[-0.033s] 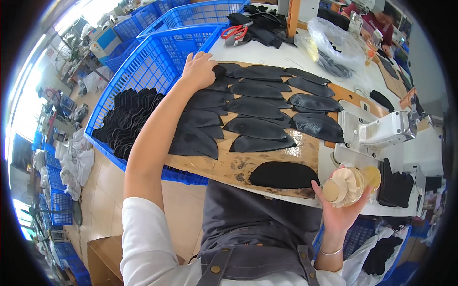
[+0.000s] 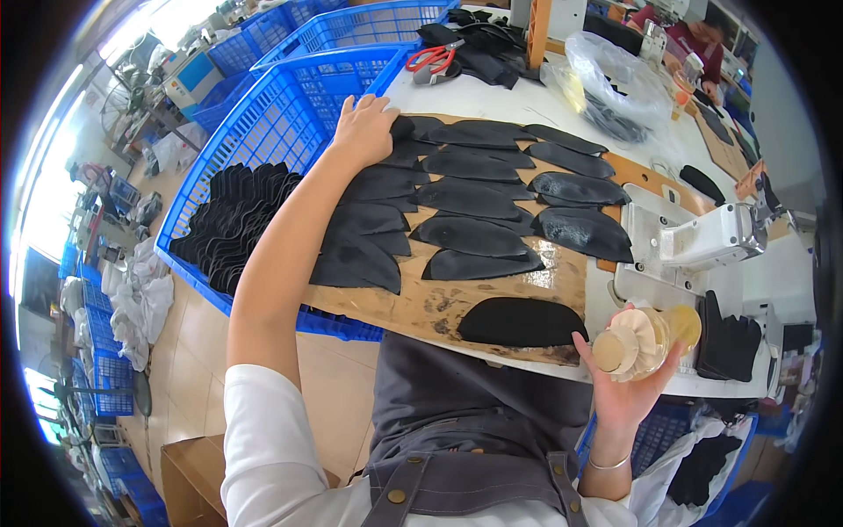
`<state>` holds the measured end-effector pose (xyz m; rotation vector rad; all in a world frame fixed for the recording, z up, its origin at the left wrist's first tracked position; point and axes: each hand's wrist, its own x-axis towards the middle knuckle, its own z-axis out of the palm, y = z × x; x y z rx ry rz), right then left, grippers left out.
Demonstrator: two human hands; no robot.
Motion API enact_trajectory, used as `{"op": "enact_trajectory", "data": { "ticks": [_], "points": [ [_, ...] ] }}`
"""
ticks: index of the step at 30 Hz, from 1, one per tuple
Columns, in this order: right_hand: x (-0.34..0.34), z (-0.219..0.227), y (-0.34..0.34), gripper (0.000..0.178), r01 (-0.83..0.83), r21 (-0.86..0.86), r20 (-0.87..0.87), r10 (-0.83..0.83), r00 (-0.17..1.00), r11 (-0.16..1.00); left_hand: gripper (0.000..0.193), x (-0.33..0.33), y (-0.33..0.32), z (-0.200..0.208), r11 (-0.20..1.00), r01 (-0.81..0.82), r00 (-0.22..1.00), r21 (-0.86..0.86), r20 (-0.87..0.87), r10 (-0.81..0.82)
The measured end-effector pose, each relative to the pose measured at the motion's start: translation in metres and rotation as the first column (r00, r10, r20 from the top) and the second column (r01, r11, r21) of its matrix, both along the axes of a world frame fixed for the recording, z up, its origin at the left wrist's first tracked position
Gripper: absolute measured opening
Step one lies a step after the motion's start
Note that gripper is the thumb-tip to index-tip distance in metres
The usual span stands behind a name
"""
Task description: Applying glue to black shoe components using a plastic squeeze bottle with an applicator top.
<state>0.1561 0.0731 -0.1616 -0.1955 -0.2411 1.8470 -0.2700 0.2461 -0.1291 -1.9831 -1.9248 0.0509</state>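
My left hand (image 2: 364, 132) is at the far left corner of a brown board (image 2: 404, 312), fingers curled at a black curved piece (image 2: 401, 129) whose end is turned up beside the hand. Its fingertips are partly hidden. Rows of similar thin black pieces (image 2: 470, 198) overlap across the board, some with a wet-looking shine. In my right hand (image 2: 628, 395), near the front right edge, is a clear bottle (image 2: 654, 329) with yellowish contents and a frilled beige part round its end. A single black piece (image 2: 522, 322) lies just left of that hand.
Left of the board, a blue crate (image 2: 281, 114) holds a wavy stack of black pieces (image 2: 233, 220). A white machine arm (image 2: 711, 235) stands at the right. Red-handled snips (image 2: 433, 60) and a clear plastic bag (image 2: 615, 79) lie farther back. Another person (image 2: 698, 48) sits at the far right.
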Motion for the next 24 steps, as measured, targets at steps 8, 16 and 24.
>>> {"op": "enact_trajectory", "data": {
  "ticks": [8, 16, 24],
  "points": [
    [0.001, -0.002, 0.000, 0.059, -0.035, 0.030, 0.008, 0.035, 0.999, 0.999, 0.081, 0.008, -0.019, 0.004, 0.989, 0.050, 0.998, 0.142, 0.040, -0.056],
    [-0.004, 0.006, -0.003, 0.063, 0.053, 0.025, -0.022, -0.053, 0.998, 0.998, 0.047, 0.055, -0.104, 0.036, 0.847, 0.219, 0.812, 0.484, 0.391, -0.433],
    [-0.047, 0.015, 0.010, 0.064, 0.196, 0.294, 0.491, -0.323, 0.809, 0.936, 0.030, 0.134, -0.221, -0.050, 0.778, 0.406, 0.637, 0.480, 0.461, -0.617]
  ]
}}
